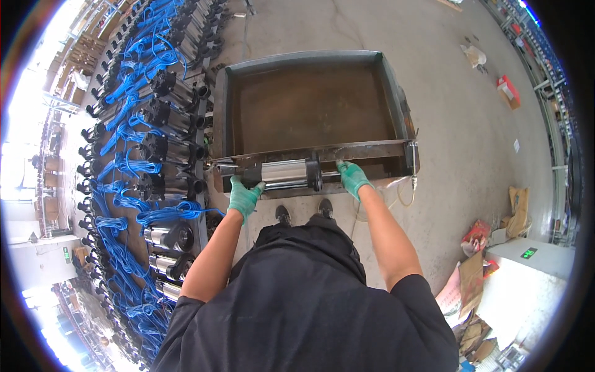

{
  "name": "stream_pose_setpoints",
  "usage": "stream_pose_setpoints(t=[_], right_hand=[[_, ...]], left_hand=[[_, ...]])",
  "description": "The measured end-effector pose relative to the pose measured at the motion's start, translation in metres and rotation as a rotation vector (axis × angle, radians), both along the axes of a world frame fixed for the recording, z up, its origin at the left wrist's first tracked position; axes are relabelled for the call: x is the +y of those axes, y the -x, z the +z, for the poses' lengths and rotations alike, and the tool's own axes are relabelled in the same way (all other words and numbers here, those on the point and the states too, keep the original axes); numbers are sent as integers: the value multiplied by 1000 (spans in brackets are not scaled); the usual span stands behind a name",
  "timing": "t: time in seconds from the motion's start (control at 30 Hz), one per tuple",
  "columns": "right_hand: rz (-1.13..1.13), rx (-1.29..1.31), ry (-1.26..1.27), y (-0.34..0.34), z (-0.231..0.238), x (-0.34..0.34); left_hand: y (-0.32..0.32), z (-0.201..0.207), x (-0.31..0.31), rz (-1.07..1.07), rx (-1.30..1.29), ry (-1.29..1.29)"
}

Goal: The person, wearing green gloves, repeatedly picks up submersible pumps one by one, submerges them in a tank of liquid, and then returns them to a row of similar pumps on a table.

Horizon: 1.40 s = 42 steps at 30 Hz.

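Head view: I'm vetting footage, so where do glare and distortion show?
In the head view, white glare washes out the far left; in that view, lens bending seems to bow the far rim of the tub; there too, highlights streak the metal cylinder.

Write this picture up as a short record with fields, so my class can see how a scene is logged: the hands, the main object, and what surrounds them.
Main object: silver-and-black cylinder, lying sideways
Location: over the near section of a rectangular metal tank
Left grip: green-gloved, at the cylinder's black left end
Right grip: green-gloved, by the rod at the right end; exact hold unclear
Left side: rows of similar units with blue cables
Right floor: red-and-white box
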State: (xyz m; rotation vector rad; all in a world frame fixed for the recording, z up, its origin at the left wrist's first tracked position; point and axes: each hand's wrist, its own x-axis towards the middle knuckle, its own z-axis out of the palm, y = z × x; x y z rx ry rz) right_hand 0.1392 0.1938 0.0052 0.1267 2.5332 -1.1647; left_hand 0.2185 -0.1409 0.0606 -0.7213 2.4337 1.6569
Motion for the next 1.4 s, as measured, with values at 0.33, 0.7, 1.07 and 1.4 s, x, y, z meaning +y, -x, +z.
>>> stream_pose_setpoints(t=[0.33,0.7,1.07,1.4], right_hand=[[27,-486,675,-7,63,30],[679,413,-211,-8,73,37],[-163,-585,530,4,20,6],[729,422,-205,-10,66,31]], left_hand=[[-4,1,-3,-14,-10,52],[-6,-2,-7,1,-32,40],[-3,-8,-5,-10,-17,43],[-7,-16,-13,-12,-9,56]])
